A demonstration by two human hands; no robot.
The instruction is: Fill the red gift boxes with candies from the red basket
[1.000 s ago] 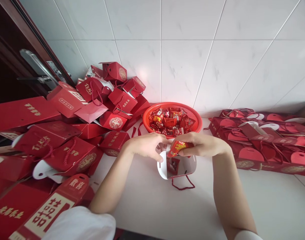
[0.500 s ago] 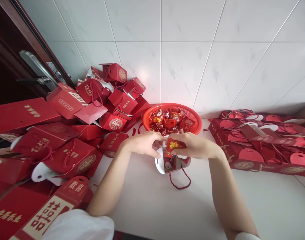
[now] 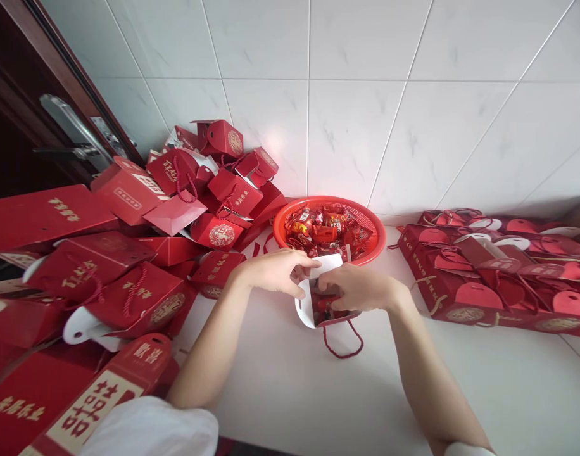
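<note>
A small gift box [image 3: 306, 305] with white inner flaps and a dark red cord handle [image 3: 344, 354] stands open on the white table. Red wrapped sweets lie inside it. My left hand [image 3: 280, 272] holds the box by its left and back flaps, thumb and fingers pinching the edge. The fingers of my right hand [image 3: 354, 288] reach down into the box at the sweets; whether they grip one is hidden. Just behind the box is a red plastic basket [image 3: 376, 244] with many red-wrapped sweets [image 3: 324, 234].
Red gift boxes [image 3: 142, 297] are heaped on the left, beside a dark door with a metal handle [image 3: 74, 126]. At the right, rows of red boxes with cords [image 3: 465, 297] stand together. A tiled wall [image 3: 347, 126] rises behind the table.
My right hand has moved down into the box with the red and yellow packet it held above the opening; that packet no longer shows. A white back flap is now visible. My left hand stays in place.
</note>
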